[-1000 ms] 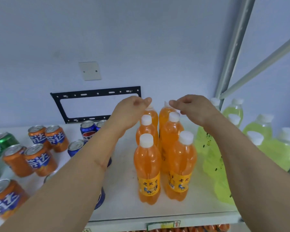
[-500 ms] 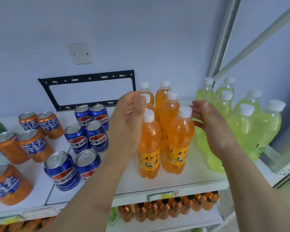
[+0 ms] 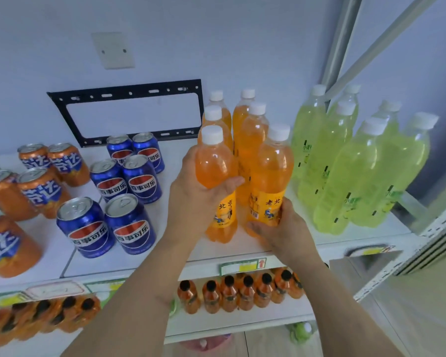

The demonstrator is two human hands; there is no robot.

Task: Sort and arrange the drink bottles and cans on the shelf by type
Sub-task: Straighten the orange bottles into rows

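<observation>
Head view: left hand (image 3: 201, 199) wraps the front-left orange bottle (image 3: 215, 171) at mid-body, fingers curled round it, thumb across the front. Right hand (image 3: 285, 230) clamps the front-right orange bottle (image 3: 272, 173) low, at the label. Both bottles stand upright at the front of the orange bottle cluster on the shelf (image 3: 242, 253). Blue cans (image 3: 129, 181) sit just left of the cluster, orange cans (image 3: 41, 186) further left, green bottles (image 3: 350, 166) just right. Bottles look full, so probably heavy; smooth plastic, likely slippery and a bit squashy. Best grip is the labelled waist, not the cap.
</observation>
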